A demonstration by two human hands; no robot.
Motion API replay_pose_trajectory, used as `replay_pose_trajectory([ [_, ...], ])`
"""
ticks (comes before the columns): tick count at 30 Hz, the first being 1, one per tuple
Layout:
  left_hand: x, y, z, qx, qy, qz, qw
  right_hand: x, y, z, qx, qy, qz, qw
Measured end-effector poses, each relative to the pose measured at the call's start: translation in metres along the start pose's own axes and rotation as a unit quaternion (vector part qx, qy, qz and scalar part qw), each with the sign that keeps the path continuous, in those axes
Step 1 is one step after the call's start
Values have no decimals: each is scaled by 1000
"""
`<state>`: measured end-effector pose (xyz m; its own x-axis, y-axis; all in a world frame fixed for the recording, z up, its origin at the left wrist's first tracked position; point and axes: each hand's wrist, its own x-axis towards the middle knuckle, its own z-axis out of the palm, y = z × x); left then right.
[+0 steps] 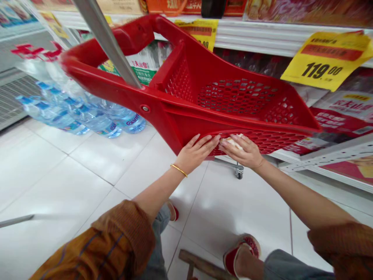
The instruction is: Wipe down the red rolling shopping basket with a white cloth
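Observation:
A red plastic shopping cart basket (171,118) with perforated walls stands tilted in front of me. My left hand (198,151) lies on the lower side of the basket, its fingers stretched out and nearly meeting my right fingers. My right hand (246,152) presses a crumpled white cloth or tissue (237,142) against the perforated side wall. Most of that cloth is covered by the right fingers. A grey metal pole (107,42) crosses in front of the cart's handle end. Beneath the basket, a small caster (239,172) shows.
Several shrink-wrapped water bottles (84,112) stand on the white tiled floor (90,167) at left. Behind the cart, store shelves (256,37) hold packaged drinks, with a yellow price tag (328,60) at right. A wooden bar, perhaps of a stool (206,264), lies between my feet.

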<state>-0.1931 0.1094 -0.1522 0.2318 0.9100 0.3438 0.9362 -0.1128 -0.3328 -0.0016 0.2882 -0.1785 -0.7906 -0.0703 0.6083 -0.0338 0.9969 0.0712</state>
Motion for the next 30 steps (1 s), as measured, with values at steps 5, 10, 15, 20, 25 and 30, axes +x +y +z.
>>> replay_pose_trajectory([
  [5, -1, -3, 5, 63, 59, 24, 996, -6, -1, -1, -66, 22, -83, 994],
  [10, -1, -4, 6, 98, 81, 29, 991, -18, -3, 5, -53, -11, -129, 990],
  [15, 2, -8, 3, 89, 74, 35, 993, -31, -5, 15, -43, -63, -131, 988],
  [20, -1, -15, -1, 50, 62, 53, 995, -18, -11, -1, -65, -8, -150, 987],
  [25, -7, -18, 6, 21, 95, 12, 995, 13, -11, -16, -184, 35, -81, 979],
  [30, -7, -20, 12, 6, 112, 18, 993, 18, -6, -3, -151, 5, -105, 983],
])
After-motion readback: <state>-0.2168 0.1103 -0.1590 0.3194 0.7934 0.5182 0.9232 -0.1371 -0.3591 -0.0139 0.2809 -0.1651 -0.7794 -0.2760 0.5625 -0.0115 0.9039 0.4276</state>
